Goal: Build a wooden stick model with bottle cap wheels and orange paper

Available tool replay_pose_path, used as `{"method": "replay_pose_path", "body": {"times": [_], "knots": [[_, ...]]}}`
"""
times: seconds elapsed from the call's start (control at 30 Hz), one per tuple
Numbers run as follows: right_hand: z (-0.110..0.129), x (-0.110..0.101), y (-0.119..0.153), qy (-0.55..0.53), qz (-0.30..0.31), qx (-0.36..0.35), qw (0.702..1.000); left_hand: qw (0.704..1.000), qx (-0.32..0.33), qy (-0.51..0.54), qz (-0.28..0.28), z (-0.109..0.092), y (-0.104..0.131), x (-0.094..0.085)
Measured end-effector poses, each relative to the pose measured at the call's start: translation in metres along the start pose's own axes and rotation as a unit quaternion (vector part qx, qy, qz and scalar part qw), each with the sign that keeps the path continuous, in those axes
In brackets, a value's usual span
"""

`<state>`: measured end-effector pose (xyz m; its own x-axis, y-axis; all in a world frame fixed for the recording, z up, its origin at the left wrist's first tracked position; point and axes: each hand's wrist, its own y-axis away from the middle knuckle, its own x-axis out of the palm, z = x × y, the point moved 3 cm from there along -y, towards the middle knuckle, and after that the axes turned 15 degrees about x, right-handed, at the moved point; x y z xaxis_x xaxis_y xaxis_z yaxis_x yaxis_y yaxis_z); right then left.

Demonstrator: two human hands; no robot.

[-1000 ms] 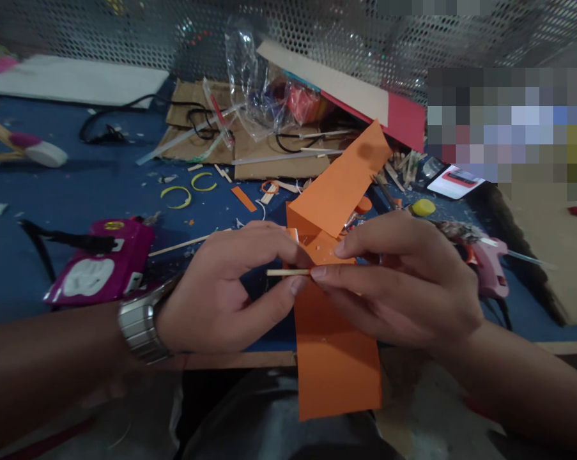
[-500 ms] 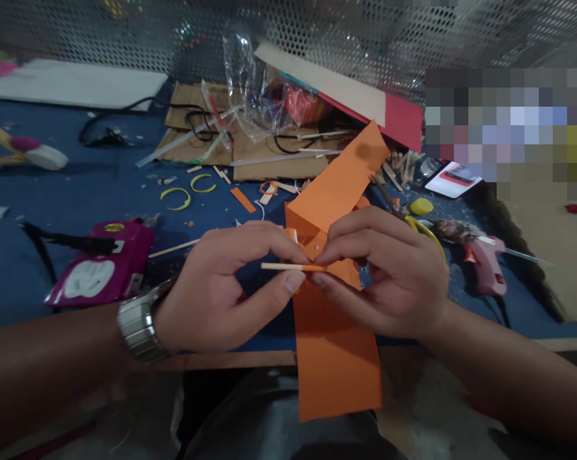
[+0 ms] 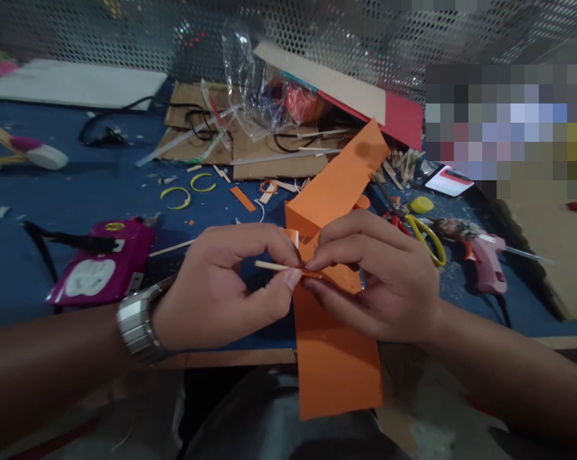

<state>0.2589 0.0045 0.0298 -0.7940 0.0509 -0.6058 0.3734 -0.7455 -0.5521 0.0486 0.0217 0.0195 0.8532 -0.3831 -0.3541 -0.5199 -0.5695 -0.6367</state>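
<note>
My left hand (image 3: 240, 281) pinches a thin pale wooden stick (image 3: 269, 266) between thumb and forefinger, its bare end pointing left. An orange paper strip (image 3: 312, 273) covers the right part of the stick. On that part, the thumb and fingers of my right hand (image 3: 374, 275) are closed, partly hiding it. Below both hands a long folded sheet of orange paper (image 3: 338, 370) lies across the table and hangs over its front edge. A metal watch is on my left wrist.
Left stands a purple box (image 3: 96, 265) with a black cable. To the right lie yellow-handled scissors (image 3: 425, 236), a pink glue gun (image 3: 489, 262) and a phone (image 3: 448, 181). Behind are yellow rings (image 3: 176, 198), cardboard (image 3: 278, 168), clear plastic and a white board (image 3: 72, 83).
The stick has tilted, its left end now slightly higher than its right. My right hand has shifted a little left, showing more of the scissors' handles.
</note>
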Motion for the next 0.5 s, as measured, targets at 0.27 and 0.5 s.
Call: {"method": "replay_pose_path", "body": {"times": [0.27, 0.5], "knots": [[-0.004, 0.002, 0.001, -0.039, 0.011, 0.010, 0.999, 0.999, 0.003, -0.040, -0.004, 0.000, 0.001, -0.001], [-0.020, 0.004, 0.007, -0.198, 0.005, 0.102, 0.975, 0.997, -0.017, -0.071, -0.037, 0.004, 0.006, -0.007]]}}
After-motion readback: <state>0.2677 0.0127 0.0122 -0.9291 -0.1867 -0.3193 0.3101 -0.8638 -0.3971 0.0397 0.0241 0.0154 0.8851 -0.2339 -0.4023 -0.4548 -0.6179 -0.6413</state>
